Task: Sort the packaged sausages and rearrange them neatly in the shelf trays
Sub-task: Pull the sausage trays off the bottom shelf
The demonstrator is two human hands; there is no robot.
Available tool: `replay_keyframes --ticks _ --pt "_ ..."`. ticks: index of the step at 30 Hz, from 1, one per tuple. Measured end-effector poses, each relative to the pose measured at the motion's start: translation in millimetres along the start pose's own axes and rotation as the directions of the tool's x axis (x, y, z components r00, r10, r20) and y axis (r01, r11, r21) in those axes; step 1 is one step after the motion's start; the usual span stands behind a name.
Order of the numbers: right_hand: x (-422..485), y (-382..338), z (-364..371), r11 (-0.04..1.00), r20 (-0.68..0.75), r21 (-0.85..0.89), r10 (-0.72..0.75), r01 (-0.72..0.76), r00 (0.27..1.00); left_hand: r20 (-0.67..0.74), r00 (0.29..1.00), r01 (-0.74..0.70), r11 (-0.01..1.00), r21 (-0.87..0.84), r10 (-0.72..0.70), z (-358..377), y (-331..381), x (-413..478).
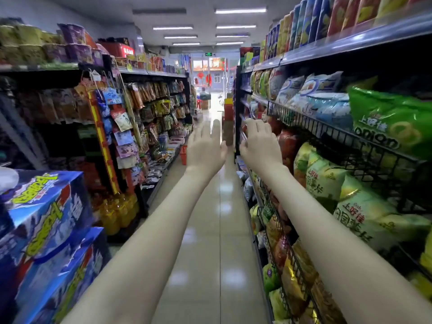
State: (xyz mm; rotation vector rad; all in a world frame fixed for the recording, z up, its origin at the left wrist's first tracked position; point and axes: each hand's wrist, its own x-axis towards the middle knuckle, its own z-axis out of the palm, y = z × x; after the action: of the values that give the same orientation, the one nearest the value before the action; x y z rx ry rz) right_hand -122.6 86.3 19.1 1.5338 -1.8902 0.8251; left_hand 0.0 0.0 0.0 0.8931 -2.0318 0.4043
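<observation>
- The left hand [205, 146] is stretched out ahead over the glossy pale tiled aisle floor [219, 230]. Its fingers [216, 129] are straight and a little spread, and they hold nothing.
- The right hand [260, 142] reaches forward beside it, near the left but not touching it. Its fingers [253, 127] are loosely bent and spread, and they also hold nothing.
- No packaged sausages can be made out with any certainty. Just beyond and to the right of the right fingertips, some blurred red packets [287, 141] sit on the shelf. I cannot tell whether those are the sausages.
- To the right of the right fingers, and back along the forearm, run black wire-fronted shelf trays [327, 129]. They hold a large green crisp bag [392, 120] and pale yellow-green puffed snack bags [327, 181], not sausages.
- Well to the left of the left fingers, and nearer the camera, are stacked blue printed cartons [46, 206] and clear bottles of yellow oil [117, 211]. A red plastic basket [184, 155] stands on the floor just left of and below the left fingers.
- Judged from this, the sorting has not visibly begun: neither hand touches a pack, and no tray of sorted sausages shows.
- What is left seems to be all of it: reach the sausage section, separate the packs by kind, and lay them in neat rows in their trays.
</observation>
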Motion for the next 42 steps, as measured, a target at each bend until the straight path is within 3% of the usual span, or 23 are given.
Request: replay_keyframes --ticks 4,6,14,16,22,30,36,42 --pt "-8.8 6.8 57.8 0.998 0.109 0.060 0.012 -0.019 0.994 0.101 0.994 0.032 0.999 0.032 -0.035 32.1 -24.8 -26.2" --pt "-13.5 5.7 93.1 0.992 0.163 0.121 0.008 -0.028 0.987 0.220 0.973 0.055 0.996 0.068 -0.068 55.5 -43.1 -38.7" --pt "26.7 19.9 262.9 0.976 0.234 0.216 -0.049 -0.003 0.971 0.334 0.932 0.102 0.986 0.131 -0.141 183.1 -124.9 -24.8" --pt "51.0 28.5 317.8 0.979 0.305 0.201 -0.031 -0.032 0.952 0.355 0.920 0.122 0.983 0.138 -0.164 229.3 -152.5 -8.9" --pt "165.2 56.3 469.6 0.955 0.436 0.268 -0.007 -0.123 0.900 0.430 0.878 0.162 0.976 0.145 -0.210 357.3 -242.6 70.2" --pt "299.3 120.7 649.2 0.774 0.561 0.536 -0.029 -0.337 0.827 0.478 0.813 0.379 0.926 -0.002 -0.332 534.3 -333.3 180.2" --pt "432.2 168.1 799.8 0.703 0.557 0.632 -0.119 -0.327 0.822 0.468 0.780 0.489 0.871 -0.040 -0.416 667.5 -419.7 280.0" --pt "572.3 202.6 943.0 0.711 0.573 0.653 -0.238 -0.261 0.784 0.451 0.730 0.544 0.836 0.071 -0.513 766.4 -511.6 368.6"
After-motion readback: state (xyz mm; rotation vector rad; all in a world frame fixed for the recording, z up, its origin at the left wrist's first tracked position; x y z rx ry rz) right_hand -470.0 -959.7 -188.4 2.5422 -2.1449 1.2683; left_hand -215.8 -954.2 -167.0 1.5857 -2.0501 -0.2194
